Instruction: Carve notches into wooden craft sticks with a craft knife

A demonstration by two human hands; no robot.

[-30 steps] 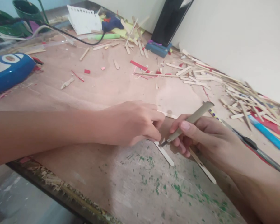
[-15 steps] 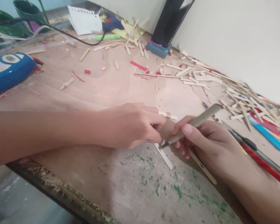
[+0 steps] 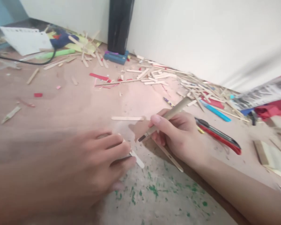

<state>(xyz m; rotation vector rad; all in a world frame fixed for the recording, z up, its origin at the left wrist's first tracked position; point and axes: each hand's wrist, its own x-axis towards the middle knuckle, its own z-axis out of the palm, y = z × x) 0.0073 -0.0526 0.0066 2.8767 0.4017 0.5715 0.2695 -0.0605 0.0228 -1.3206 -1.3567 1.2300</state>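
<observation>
Nearest to us, low on the left, our left hand (image 3: 100, 165) looks a bit blurry, with its fingers bent over the white stick (image 3: 139, 160); we can't tell if they pinch it or just lie on it. The stick lies slantwise on the table (image 3: 126, 209), and its round end pokes out past our fingers, toward the green marks (image 3: 153, 189). A gap of table lies between that end and the slotted stick (image 3: 174, 162), so there is some room there. The slotted stick sits partly hidden by our right hand (image 3: 178, 132), with its round end toward us. Our right hand holds the knife (image 3: 175, 110) snugly between thumb and fingers. The dark tip points down to the left, and a small gap shows between it and our left fingers. Past that gap, a pale stick (image 3: 127, 118) lies side to side. The red cutter (image 3: 219, 136) is just beside our right hand, so room is tight there. Farther off, the blue strip (image 3: 216, 112) lies by the stick pile (image 3: 194, 89), along the table's far edge near the wall (image 3: 189, 34). At the back stand the blue block (image 3: 116, 57) and, far left, the paper (image 3: 28, 42).
</observation>
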